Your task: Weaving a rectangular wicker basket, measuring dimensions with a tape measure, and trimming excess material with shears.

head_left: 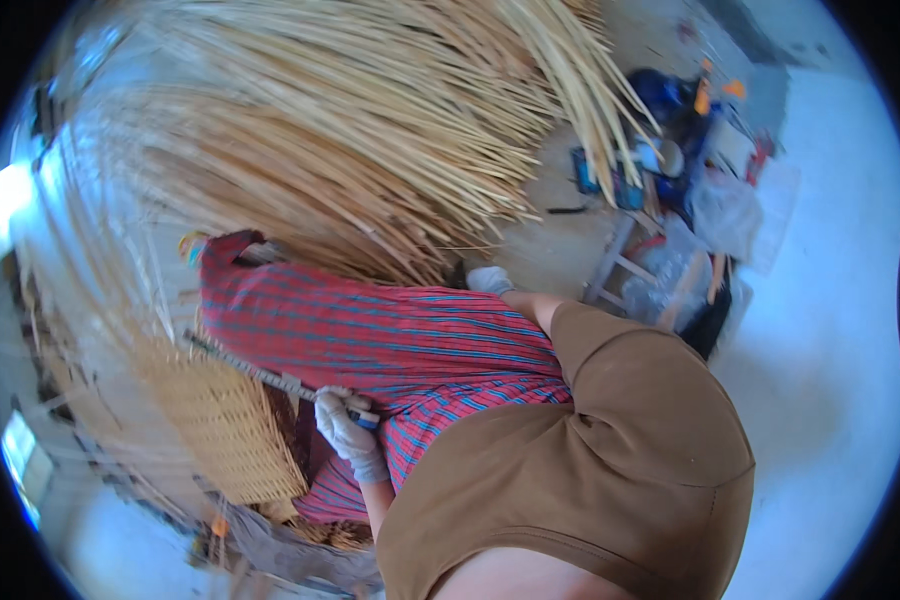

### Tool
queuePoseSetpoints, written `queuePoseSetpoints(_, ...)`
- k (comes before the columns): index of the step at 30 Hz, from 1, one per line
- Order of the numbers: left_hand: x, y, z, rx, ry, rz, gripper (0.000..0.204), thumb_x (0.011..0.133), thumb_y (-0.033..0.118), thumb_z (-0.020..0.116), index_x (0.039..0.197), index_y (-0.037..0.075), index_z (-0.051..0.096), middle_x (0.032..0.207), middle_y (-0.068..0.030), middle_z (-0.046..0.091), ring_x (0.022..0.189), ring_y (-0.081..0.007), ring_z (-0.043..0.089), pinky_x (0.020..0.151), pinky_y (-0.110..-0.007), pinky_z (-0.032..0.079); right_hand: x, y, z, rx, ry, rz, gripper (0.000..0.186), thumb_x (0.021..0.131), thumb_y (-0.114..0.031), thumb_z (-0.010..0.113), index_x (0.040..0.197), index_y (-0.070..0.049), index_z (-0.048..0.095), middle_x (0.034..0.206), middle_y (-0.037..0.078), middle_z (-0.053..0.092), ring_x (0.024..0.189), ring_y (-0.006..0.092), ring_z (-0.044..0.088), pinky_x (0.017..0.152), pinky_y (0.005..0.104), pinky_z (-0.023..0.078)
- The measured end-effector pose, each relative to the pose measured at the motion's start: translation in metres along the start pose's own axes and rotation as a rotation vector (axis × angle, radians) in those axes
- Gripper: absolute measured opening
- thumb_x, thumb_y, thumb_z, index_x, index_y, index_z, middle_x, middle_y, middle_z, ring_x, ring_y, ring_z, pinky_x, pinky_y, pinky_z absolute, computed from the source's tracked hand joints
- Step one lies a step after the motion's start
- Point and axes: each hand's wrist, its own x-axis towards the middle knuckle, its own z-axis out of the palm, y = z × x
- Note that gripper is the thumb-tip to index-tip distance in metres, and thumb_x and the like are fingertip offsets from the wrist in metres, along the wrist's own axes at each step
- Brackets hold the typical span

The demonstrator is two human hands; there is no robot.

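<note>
A long, narrow grey tool (260,373) with a blue end slants across the edge of a red-and-blue striped cloth (370,335), its far tip pointing away from the worker. The left hand (347,432), in a whitish glove, grasps it near the blue end. The right hand (490,280), also gloved, sits beyond the cloth near the lower ends of a heap of pale strips (390,120); whether its fingers grip anything cannot be told. To the left of the cloth stands a tan woven piece (220,420). The worker wears a brown garment (620,440). At upper right, near the strips, clear plastic bags (725,210), a pale frame (622,268) and dark blue items (660,95) lie in a cluster.
</note>
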Motion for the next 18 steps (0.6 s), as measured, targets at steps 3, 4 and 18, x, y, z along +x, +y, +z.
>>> queuePoseSetpoints(3, -0.002, -0.001, -0.007, 0.084, -0.021, 0.080, 0.043, 0.107, 0.038, 0.044, 0.089, 0.002, 0.061, 0.061, -0.0045, 0.058, 0.046, -0.0105, 0.051, 0.045, -0.023, 0.041, 0.009, 0.004, 0.005, -0.014, -0.077, -0.097, 0.029, 0.095, -0.031, 0.054, 0.104, -0.015, 0.076, 0.106, 0.014, 0.075, 0.098, 0.0328, 0.072, 0.074, 0.0516, 0.057)
queuePoseSetpoints(4, -0.005, -0.004, -0.008, 0.100, 0.005, 0.123, 0.044, 0.108, 0.038, 0.043, 0.090, 0.002, 0.062, 0.062, -0.0047, 0.060, 0.047, -0.0101, 0.054, 0.046, -0.023, 0.042, 0.008, 0.008, 0.005, 0.000, -0.072, -0.128, 0.030, 0.095, -0.032, 0.054, 0.105, -0.014, 0.076, 0.107, 0.014, 0.074, 0.099, 0.0334, 0.071, 0.076, 0.0510, 0.056)
queuePoseSetpoints(18, 0.017, -0.009, -0.066, -0.570, 0.268, 0.080, 0.068, 0.104, 0.058, 0.037, 0.082, 0.001, 0.066, 0.062, -0.0087, 0.065, 0.049, -0.0137, 0.059, 0.048, -0.027, 0.049, -0.017, 0.075, -0.077, 0.703, -0.129, -0.067, 0.047, 0.098, -0.045, 0.048, 0.115, -0.005, 0.066, 0.124, 0.026, 0.065, 0.121, 0.0417, 0.059, 0.098, 0.0449, 0.047)
